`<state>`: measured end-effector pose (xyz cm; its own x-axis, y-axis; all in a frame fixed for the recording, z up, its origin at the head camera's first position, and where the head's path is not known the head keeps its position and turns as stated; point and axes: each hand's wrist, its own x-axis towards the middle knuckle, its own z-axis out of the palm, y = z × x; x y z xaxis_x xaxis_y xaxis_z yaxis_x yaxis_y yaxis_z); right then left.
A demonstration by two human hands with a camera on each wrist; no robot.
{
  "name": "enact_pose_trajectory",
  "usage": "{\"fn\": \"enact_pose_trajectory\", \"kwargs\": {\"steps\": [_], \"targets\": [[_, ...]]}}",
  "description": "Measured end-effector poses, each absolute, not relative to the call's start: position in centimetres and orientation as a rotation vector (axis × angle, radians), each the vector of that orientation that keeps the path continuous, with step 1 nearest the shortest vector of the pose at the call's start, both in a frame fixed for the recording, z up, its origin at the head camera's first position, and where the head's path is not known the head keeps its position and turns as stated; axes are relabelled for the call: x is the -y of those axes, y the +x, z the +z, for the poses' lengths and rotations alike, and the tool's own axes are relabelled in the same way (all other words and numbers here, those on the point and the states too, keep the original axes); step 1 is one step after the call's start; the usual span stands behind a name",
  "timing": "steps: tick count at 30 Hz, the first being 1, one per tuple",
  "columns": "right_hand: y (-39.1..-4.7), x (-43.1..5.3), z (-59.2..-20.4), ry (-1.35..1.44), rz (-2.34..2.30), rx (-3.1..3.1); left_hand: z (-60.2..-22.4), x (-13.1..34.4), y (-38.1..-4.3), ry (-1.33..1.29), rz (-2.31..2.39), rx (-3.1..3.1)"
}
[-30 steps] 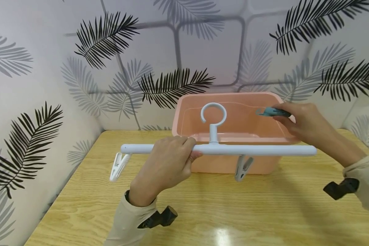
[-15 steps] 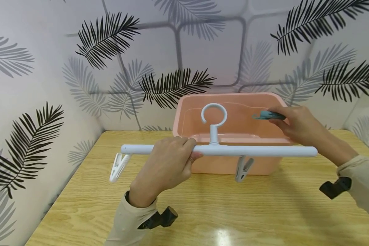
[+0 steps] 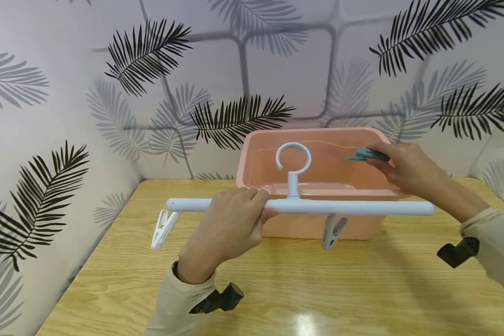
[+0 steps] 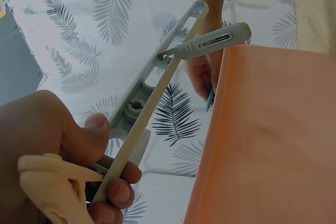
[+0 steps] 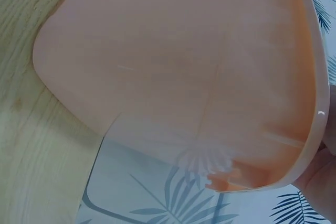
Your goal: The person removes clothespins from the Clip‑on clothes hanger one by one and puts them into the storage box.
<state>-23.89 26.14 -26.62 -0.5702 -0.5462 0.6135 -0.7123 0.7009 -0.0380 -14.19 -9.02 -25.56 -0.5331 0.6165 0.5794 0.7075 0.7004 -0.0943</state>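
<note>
My left hand (image 3: 231, 226) grips the bar of a white clip hanger (image 3: 353, 206) left of its hook, holding it level above the table. Two clips hang below the bar: a white one (image 3: 164, 228) at the left and a greyer one (image 3: 332, 232) right of the hook. The left wrist view shows my fingers (image 4: 122, 192) curled around the bar's hollow underside. Over the right side of a pink bin, my right hand (image 3: 407, 167) pinches a small teal clip (image 3: 364, 154) with a little loop at its tip. In the right wrist view the bin hides most of that hand.
The pink bin (image 3: 319, 190) stands on the wooden table (image 3: 277, 284) behind the hanger, close to the wall. Leaf-patterned covering (image 3: 218, 70) lines the back and left sides. Both wrists carry black camera mounts (image 3: 224, 298).
My right hand has moved a little left with the teal clip, mostly in the first half second. The left hand and hanger stay almost in place.
</note>
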Motion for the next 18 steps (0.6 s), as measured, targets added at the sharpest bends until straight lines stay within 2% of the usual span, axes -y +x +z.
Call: {"fn": "enact_pose_trajectory", "kwargs": {"steps": [18], "targets": [[-22.94, -26.51, -25.96, 0.989, 0.415, 2.248, -25.62, 8.93, -14.17, -1.013, -0.184, 2.330]]}}
